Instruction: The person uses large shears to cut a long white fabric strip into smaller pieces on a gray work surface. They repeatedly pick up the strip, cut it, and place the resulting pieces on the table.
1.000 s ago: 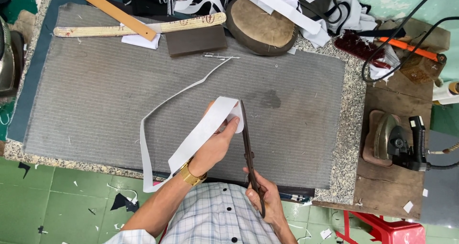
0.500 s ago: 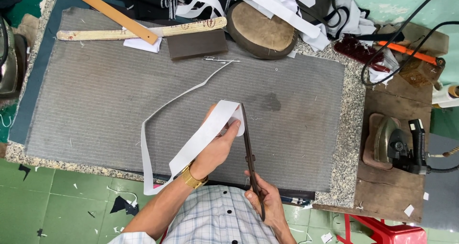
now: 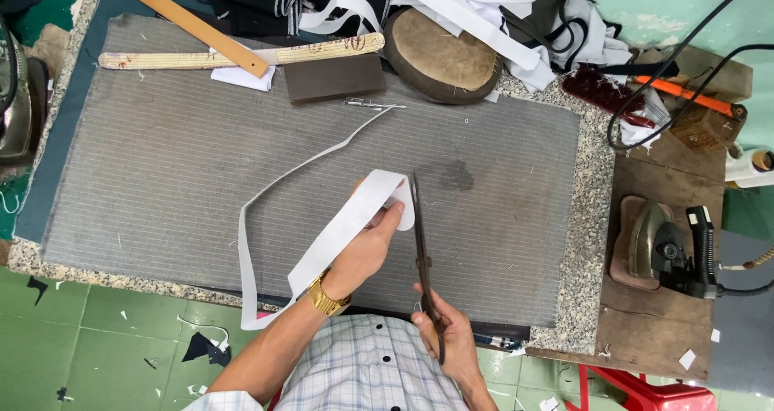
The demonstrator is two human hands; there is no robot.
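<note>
My left hand (image 3: 367,246), with a gold watch at the wrist, grips the rounded end of a wide white fabric strip (image 3: 330,238) above the grey padded table (image 3: 177,185). The strip runs down to the table's front edge, and a narrow trimmed sliver (image 3: 314,157) curls away from it across the pad. My right hand (image 3: 447,342) holds long dark scissors (image 3: 419,242) by the handles. The blades point away from me and lie right beside the strip's rounded end.
Two wooden rulers (image 3: 193,28), a dark block (image 3: 334,76), a round brown pad (image 3: 442,56) and heaped white strips (image 3: 476,0) line the far edge. Small snips (image 3: 372,103) lie near the block. An iron (image 3: 661,246) rests on a wooden stand at right, with cables.
The scissors and both hands have hardly shifted; the strip's rounded end stays at the blades.
</note>
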